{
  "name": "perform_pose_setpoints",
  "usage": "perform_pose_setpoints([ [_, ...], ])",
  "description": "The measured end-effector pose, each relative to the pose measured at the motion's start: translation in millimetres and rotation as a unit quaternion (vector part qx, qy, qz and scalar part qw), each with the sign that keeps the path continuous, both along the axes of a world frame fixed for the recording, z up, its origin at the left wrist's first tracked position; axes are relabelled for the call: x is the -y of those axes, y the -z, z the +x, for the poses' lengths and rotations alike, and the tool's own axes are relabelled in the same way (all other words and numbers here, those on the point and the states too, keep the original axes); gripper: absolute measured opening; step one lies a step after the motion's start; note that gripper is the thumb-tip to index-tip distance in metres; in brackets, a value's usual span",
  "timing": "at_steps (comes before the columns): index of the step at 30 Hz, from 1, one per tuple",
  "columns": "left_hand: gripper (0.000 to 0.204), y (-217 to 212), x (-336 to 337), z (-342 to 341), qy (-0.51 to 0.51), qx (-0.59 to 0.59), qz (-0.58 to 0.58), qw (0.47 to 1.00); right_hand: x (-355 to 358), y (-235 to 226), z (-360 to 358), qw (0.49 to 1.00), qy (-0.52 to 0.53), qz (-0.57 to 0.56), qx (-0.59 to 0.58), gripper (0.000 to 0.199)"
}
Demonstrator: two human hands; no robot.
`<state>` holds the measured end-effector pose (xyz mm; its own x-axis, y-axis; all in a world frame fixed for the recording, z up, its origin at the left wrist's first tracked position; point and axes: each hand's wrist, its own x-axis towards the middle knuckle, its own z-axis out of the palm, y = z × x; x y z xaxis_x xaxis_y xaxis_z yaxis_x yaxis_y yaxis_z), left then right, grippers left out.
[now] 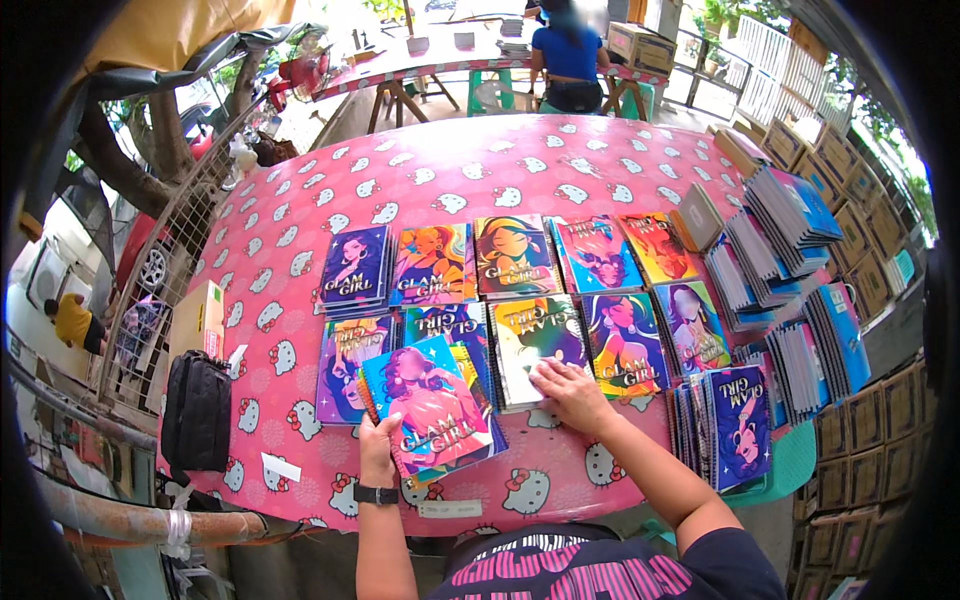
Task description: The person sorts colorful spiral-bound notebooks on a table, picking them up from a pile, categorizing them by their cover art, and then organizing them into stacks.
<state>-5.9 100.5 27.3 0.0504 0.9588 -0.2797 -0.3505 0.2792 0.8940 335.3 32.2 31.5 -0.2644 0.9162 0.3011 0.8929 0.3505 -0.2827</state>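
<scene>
My left hand [378, 452], with a dark band on its wrist, is closed on the lower left side of a small stack of spiral notebooks [428, 405]. The top cover is blue with a pink figure, and orange and yellow edges show beneath it. My right hand [575, 396] lies with its fingers on the lower part of a yellow and white notebook [537, 330]. That notebook tops a pile in the front row. Beside it stands a pile with a pink and purple cover [625, 340]. The held stack partly hides a dark blue notebook [450, 322] and a purple one [345, 375].
Another row of notebook piles [515, 255] lies behind. More notebooks [770, 250] are heaped at the right, above a green stool [795, 465]. A black bag [197, 410] rests at the left edge of the pink patterned tablecloth [300, 480]. Cartons [870, 440] line the right; a person [568, 55] sits beyond.
</scene>
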Motion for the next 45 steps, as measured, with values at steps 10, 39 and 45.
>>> perform_pose_setpoints([
  [10, 0.026, 13.2, 4.4, 3.3, -0.026, 0.141, -0.032, 0.989, 5.9, -60.0, -86.6, 0.96, -0.124, 0.056, -0.243, 0.022],
  [39, 0.05, -0.6, 83.3, -55.3, -0.036, -0.002, 0.028, 0.999, -71.7, -36.6, -101.3, 0.995, -0.076, 0.028, -0.052, 0.048],
  [45, 0.041, 23.4, 137.9, -118.3, -0.074, 0.045, -0.09, 0.992, -42.9, 22.2, -147.1, 0.996, -0.073, 0.05, -0.006, 0.036],
])
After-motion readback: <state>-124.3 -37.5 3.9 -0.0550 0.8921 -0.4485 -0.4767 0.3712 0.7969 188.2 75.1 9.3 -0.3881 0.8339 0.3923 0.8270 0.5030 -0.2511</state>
